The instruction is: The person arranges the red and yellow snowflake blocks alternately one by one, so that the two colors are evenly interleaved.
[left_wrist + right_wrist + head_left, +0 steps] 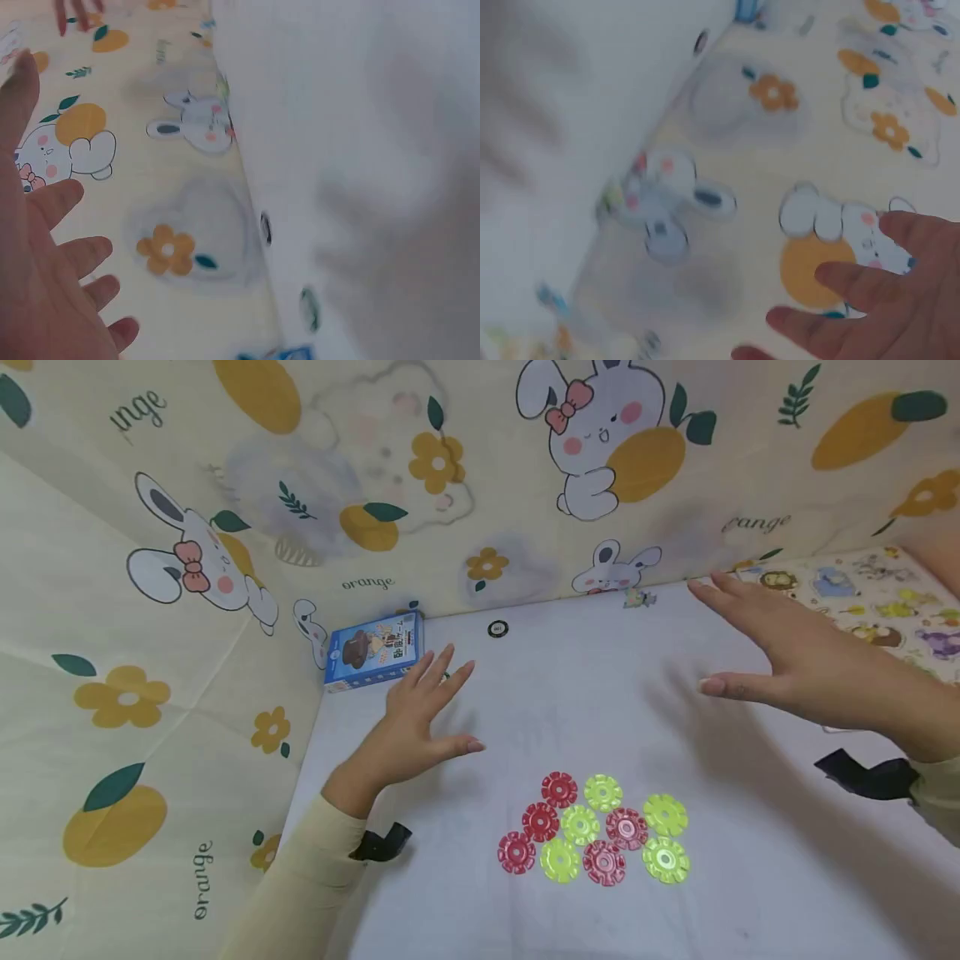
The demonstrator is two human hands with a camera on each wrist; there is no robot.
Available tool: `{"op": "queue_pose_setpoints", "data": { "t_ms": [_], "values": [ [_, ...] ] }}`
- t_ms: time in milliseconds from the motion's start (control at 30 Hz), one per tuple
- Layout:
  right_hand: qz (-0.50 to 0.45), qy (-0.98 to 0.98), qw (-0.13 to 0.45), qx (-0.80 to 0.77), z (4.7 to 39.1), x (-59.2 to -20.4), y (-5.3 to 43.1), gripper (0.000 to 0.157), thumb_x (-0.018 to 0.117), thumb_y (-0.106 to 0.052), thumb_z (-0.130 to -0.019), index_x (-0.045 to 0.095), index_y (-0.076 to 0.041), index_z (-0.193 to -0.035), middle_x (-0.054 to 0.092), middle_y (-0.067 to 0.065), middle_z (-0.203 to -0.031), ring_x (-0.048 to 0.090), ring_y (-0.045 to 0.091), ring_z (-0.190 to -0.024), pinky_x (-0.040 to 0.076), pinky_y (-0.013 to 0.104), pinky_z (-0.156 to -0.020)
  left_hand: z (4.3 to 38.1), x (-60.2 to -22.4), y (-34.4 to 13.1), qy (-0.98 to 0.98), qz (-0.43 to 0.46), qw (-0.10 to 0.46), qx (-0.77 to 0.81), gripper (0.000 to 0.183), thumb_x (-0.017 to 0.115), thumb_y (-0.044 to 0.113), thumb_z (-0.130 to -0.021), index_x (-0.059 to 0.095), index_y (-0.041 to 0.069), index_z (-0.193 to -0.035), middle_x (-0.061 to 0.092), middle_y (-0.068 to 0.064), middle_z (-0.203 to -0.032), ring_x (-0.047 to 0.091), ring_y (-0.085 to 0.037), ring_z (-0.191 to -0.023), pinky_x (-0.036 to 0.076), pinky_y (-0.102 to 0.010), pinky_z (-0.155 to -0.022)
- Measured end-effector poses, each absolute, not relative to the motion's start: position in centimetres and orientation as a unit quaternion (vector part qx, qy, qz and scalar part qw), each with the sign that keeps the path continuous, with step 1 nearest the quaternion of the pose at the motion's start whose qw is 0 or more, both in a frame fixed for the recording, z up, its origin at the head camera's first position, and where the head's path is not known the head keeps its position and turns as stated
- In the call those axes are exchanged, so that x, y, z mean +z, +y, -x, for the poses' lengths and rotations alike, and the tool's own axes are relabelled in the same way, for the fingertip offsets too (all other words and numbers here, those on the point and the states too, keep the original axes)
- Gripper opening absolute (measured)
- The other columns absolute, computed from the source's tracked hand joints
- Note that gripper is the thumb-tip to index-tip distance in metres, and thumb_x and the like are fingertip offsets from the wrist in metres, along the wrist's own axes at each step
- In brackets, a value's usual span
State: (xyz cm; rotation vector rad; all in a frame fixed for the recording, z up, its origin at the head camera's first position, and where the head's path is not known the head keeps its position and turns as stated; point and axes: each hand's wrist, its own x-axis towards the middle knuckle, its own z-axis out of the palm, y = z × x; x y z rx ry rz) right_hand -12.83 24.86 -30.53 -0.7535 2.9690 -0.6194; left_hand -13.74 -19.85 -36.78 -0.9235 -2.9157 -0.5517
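My left hand (408, 727) hovers above the white table with its fingers spread, holding nothing. Opposite it, my right hand (817, 660) is also raised, fingers extended and thumb apart. In the left wrist view the left hand's fingers (56, 202) are separate, with no object among them. The right wrist view likewise shows bare right fingers (862, 285). Below and between the hands lie flat notched discs, several red (540, 822) and several yellow-green (580, 824), grouped close together in slanting rows. A small green round piece (446, 677) is partly hidden behind the left fingers.
A blue picture box (375, 647) stands at the back left, near the left fingertips. A dark round chip (498, 628) and a small colourful piece (639, 598) lie along the back edge. Beneath the right forearm is a sticker-patterned sheet (873, 597). Printed cloth (487, 485) walls the back and left.
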Motion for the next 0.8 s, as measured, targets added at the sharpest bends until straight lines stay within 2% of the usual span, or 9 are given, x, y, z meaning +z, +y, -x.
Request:
{"op": "queue_pose_setpoints", "data": {
  "t_ms": [100,233,333,433,533,633,800],
  "values": [
    [0.272,0.918,0.029,-0.287,12.0,-32.2,24.0,0.096,0.074,-0.034,-0.084,0.009,-0.031,-0.155,0.008,0.002,-0.159,0.01,0.034,-0.143,0.009,0.061,-0.108,12.8,-38.7,-19.0,-0.917,0.302,0.008,-0.262,0.088,0.063,0.064,-0.08,0.02,0.037,-0.152,0.009,0.013,-0.158,0.007,-0.018,-0.143,0.016,-0.061,-0.106],
    [0.288,0.886,0.051,-0.36,10.6,-35.2,22.5,0.093,0.076,-0.027,-0.083,0.016,-0.033,-0.153,0.02,-0.005,-0.156,0.029,0.026,-0.137,0.031,0.053,-0.102,11.5,-42.0,-17.6,-0.896,0.291,-0.008,-0.336,0.08,0.066,0.058,-0.082,0.028,0.037,-0.15,0.028,0.016,-0.152,0.024,-0.009,-0.137,0.026,-0.047,-0.107],
    [0.285,0.869,0.068,-0.399,9.8,-38.0,21.1,0.09,0.079,-0.031,-0.081,0.023,-0.033,-0.152,0.029,-0.006,-0.152,0.042,0.022,-0.127,0.041,0.05,-0.093,10.4,-44.4,-16.3,-0.89,0.27,-0.023,-0.367,0.074,0.067,0.057,-0.082,0.037,0.034,-0.146,0.043,0.014,-0.142,0.035,-0.005,-0.128,0.033,-0.041,-0.103],
    [0.27,0.859,0.099,-0.424,9.3,-40.8,19.7,0.08,0.078,-0.04,-0.08,0.035,-0.03,-0.147,0.043,-0.003,-0.142,0.05,0.021,-0.117,0.046,0.049,-0.089,9.3,-46.1,-14.6,-0.89,0.248,-0.037,-0.38,0.068,0.068,0.057,-0.081,0.048,0.03,-0.14,0.055,0.012,-0.125,0.041,-0.003,-0.117,0.034,-0.039,-0.098],
    [0.264,0.864,0.133,-0.407,9.0,-43.1,18.3,0.07,0.074,-0.046,-0.08,0.047,-0.021,-0.14,0.054,-0.001,-0.125,0.054,0.018,-0.106,0.048,0.043,-0.086,8.5,-47.2,-12.6,-0.908,0.235,-0.041,-0.345,0.064,0.069,0.06,-0.078,0.057,0.028,-0.132,0.054,0.012,-0.109,0.041,-0.004,-0.104,0.03,-0.039,-0.088],
    [0.272,0.881,0.144,-0.36,8.7,-44.6,17.2,0.062,0.074,-0.046,-0.08,0.057,-0.015,-0.13,0.055,-0.004,-0.109,0.051,0.014,-0.093,0.048,0.033,-0.078,8.2,-47.5,-10.8,-0.93,0.236,-0.035,-0.28,0.06,0.069,0.064,-0.076,0.061,0.03,-0.125,0.048,0.014,-0.1,0.037,-0.006,-0.095,0.025,-0.039,-0.08],
    [0.273,0.9,0.122,-0.319,8.6,-45.5,16.1,0.039,0.08,-0.031,-0.078,0.065,-0.018,-0.112,0.051,-0.008,-0.099,0.047,0.011,-0.087,0.046,0.029,-0.072,8.3,-47.4,-9.3,-0.934,0.235,-0.037,-0.267,0.046,0.076,0.054,-0.075,0.061,0.029,-0.111,0.048,0.015,-0.098,0.039,-0.005,-0.094,0.025,-0.037,-0.078]
  ]
}}
